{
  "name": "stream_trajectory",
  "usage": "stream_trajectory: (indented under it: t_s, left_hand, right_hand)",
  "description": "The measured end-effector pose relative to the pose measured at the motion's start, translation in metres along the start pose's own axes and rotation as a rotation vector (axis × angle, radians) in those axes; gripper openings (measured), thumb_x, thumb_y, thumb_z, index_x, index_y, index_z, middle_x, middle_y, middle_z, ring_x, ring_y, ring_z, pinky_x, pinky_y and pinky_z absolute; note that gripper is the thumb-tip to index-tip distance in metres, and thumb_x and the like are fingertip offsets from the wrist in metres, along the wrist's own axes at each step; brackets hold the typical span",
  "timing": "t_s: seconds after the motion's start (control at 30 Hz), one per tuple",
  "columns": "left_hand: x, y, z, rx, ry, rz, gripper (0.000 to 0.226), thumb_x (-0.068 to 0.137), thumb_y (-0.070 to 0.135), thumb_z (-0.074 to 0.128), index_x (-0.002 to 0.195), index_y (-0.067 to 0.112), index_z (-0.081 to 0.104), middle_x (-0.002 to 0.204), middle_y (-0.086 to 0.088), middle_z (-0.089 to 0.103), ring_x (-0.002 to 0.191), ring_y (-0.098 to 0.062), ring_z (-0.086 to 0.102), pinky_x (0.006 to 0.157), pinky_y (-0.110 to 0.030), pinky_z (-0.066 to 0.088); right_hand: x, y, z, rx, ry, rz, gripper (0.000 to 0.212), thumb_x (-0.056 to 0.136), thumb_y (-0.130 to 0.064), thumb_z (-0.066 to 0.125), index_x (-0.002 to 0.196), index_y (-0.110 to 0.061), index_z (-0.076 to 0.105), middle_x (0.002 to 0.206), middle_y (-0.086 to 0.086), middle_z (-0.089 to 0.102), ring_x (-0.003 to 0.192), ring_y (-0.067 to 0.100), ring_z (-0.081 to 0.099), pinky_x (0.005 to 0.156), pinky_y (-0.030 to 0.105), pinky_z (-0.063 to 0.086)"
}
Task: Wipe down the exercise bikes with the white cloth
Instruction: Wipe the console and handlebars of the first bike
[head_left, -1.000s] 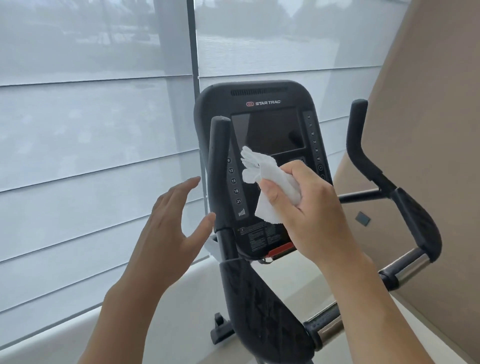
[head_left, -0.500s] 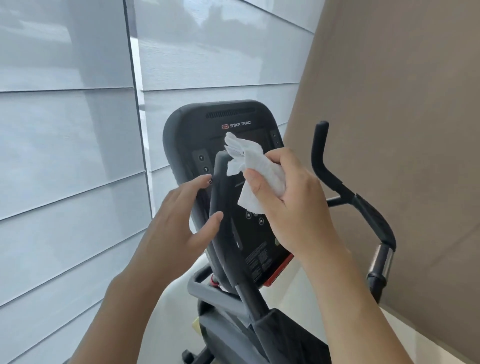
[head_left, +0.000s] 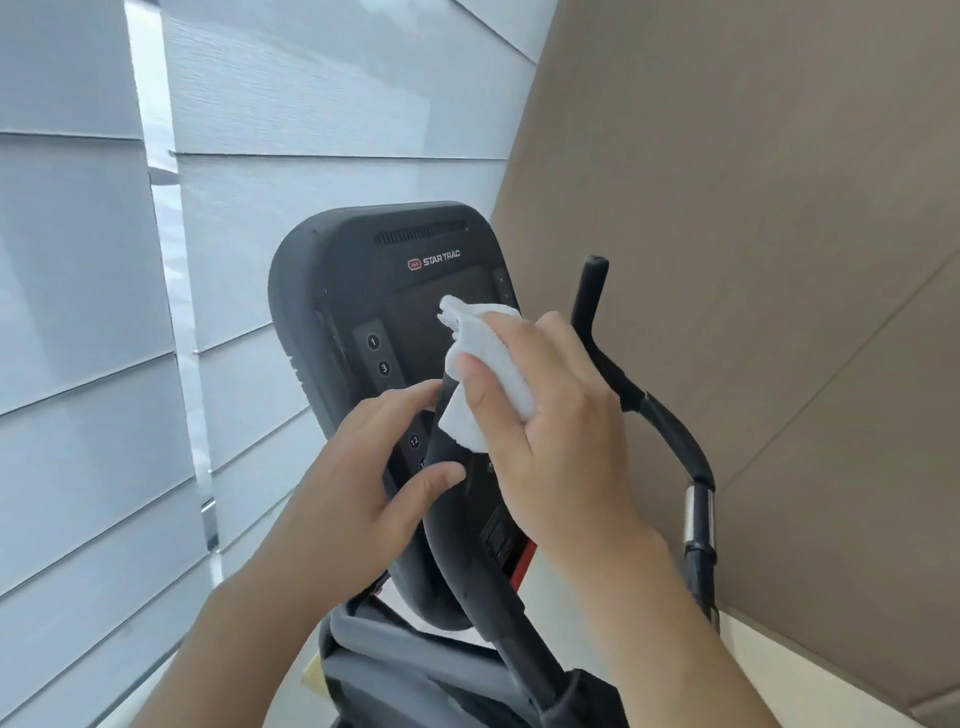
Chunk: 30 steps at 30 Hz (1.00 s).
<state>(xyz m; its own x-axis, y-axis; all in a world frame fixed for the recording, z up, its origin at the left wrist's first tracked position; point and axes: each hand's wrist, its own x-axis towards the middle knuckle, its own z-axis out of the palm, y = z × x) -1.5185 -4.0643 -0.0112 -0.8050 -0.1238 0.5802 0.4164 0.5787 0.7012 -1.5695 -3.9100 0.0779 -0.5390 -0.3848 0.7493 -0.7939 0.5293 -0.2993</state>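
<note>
A black exercise bike stands before me, its Star Trac console (head_left: 363, 270) facing me. My right hand (head_left: 550, 431) grips the crumpled white cloth (head_left: 488, 364) and holds it against the top of the left handlebar upright (head_left: 457, 519), in front of the console screen. My left hand (head_left: 363, 488) is at the left side of that upright, fingers straight, thumb touching the bar and forefinger reaching toward its top. The right handlebar (head_left: 670, 436) curves up at the right, apart from both hands.
Grey window blinds (head_left: 93, 364) fill the left side close behind the bike. A tan wall (head_left: 753, 260) stands close on the right. The bike's grey frame (head_left: 395, 670) is below the console, above a pale floor.
The view has swung closer to the console. My left hand has come onto the left handlebar upright, and my right hand has carried the cloth to the top of that bar.
</note>
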Motion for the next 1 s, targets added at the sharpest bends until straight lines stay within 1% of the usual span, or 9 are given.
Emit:
stream_trajectory:
  t_s: [0.1, 0.2, 0.27, 0.4, 0.57, 0.73, 0.83, 0.93, 1.0]
  left_hand:
    - [0.0, -0.006, 0.002, -0.019, -0.016, 0.003, 0.041, 0.101, 0.059, 0.055, 0.14, 0.051, 0.046, 0.134, 0.038, 0.053, 0.134, -0.002, 0.05, 0.105, -0.011, 0.037]
    - [-0.002, -0.013, 0.003, -0.025, -0.019, -0.023, 0.048, 0.097, 0.068, 0.052, 0.141, 0.051, 0.042, 0.133, 0.041, 0.05, 0.133, 0.003, 0.049, 0.105, -0.005, 0.034]
    - [-0.003, -0.017, 0.003, -0.023, -0.032, -0.022, 0.051, 0.098, 0.067, 0.052, 0.144, 0.049, 0.042, 0.132, 0.038, 0.052, 0.132, 0.001, 0.05, 0.105, -0.007, 0.035]
    - [-0.006, -0.02, 0.001, 0.001, -0.039, -0.017, 0.049, 0.099, 0.063, 0.054, 0.142, 0.04, 0.053, 0.13, 0.033, 0.055, 0.13, -0.002, 0.053, 0.104, -0.01, 0.038]
    - [-0.009, -0.026, -0.005, -0.009, -0.064, -0.017, 0.042, 0.1, 0.058, 0.059, 0.138, 0.041, 0.057, 0.132, 0.035, 0.055, 0.13, 0.0, 0.053, 0.105, -0.014, 0.039]
    - [-0.01, -0.024, -0.005, -0.061, -0.057, -0.008, 0.038, 0.099, 0.05, 0.061, 0.136, 0.046, 0.052, 0.125, 0.028, 0.06, 0.124, -0.004, 0.058, 0.104, -0.025, 0.046]
    - [-0.008, -0.022, -0.005, -0.071, -0.037, -0.011, 0.038, 0.097, 0.047, 0.062, 0.134, 0.048, 0.051, 0.124, 0.029, 0.061, 0.122, -0.003, 0.059, 0.103, -0.017, 0.044]
    - [-0.01, -0.019, -0.004, -0.073, -0.039, -0.017, 0.037, 0.097, 0.045, 0.063, 0.132, 0.05, 0.05, 0.123, 0.033, 0.06, 0.121, 0.0, 0.058, 0.1, -0.009, 0.04]
    - [-0.013, -0.02, -0.002, -0.072, -0.04, -0.018, 0.038, 0.097, 0.045, 0.063, 0.134, 0.047, 0.053, 0.122, 0.031, 0.061, 0.121, -0.001, 0.059, 0.101, -0.01, 0.041]
  right_hand:
    - [0.037, -0.009, 0.008, -0.112, -0.085, -0.005, 0.023, 0.103, -0.048, 0.055, 0.088, -0.034, 0.064, 0.079, -0.007, 0.05, 0.07, 0.018, 0.051, 0.059, 0.036, 0.044]
    - [0.068, -0.011, 0.013, -0.246, -0.257, 0.065, 0.039, 0.098, -0.051, 0.059, 0.065, -0.031, 0.054, 0.062, -0.008, 0.053, 0.063, 0.016, 0.051, 0.055, 0.03, 0.033]
    - [0.07, -0.007, 0.016, -0.228, -0.258, 0.049, 0.041, 0.097, -0.051, 0.057, 0.069, -0.022, 0.064, 0.063, -0.005, 0.057, 0.064, 0.019, 0.055, 0.055, 0.03, 0.036]
    - [0.036, -0.002, 0.02, -0.025, -0.001, 0.027, 0.031, 0.102, -0.04, 0.062, 0.087, -0.015, 0.072, 0.08, 0.0, 0.058, 0.071, 0.021, 0.056, 0.062, 0.037, 0.047]
    - [-0.011, -0.004, 0.017, -0.006, 0.108, 0.025, 0.024, 0.103, -0.032, 0.065, 0.109, -0.009, 0.07, 0.092, 0.003, 0.053, 0.076, 0.019, 0.054, 0.066, 0.022, 0.046]
    - [0.03, -0.01, 0.016, -0.103, 0.011, -0.004, 0.019, 0.101, -0.033, 0.067, 0.086, -0.022, 0.067, 0.079, 0.0, 0.055, 0.069, 0.022, 0.052, 0.059, 0.039, 0.047]
    - [0.057, -0.019, 0.018, -0.263, -0.103, 0.029, 0.033, 0.097, -0.039, 0.063, 0.066, -0.032, 0.054, 0.067, -0.003, 0.051, 0.064, 0.021, 0.049, 0.053, 0.032, 0.035]
    - [0.051, -0.019, 0.02, -0.342, -0.031, -0.044, 0.026, 0.099, -0.039, 0.061, 0.074, -0.03, 0.058, 0.069, -0.006, 0.047, 0.06, 0.019, 0.044, 0.05, 0.026, 0.029]
    - [0.029, -0.016, 0.022, -0.285, 0.07, -0.069, 0.02, 0.102, -0.038, 0.062, 0.095, -0.021, 0.07, 0.082, -0.003, 0.05, 0.066, 0.019, 0.047, 0.052, 0.027, 0.039]
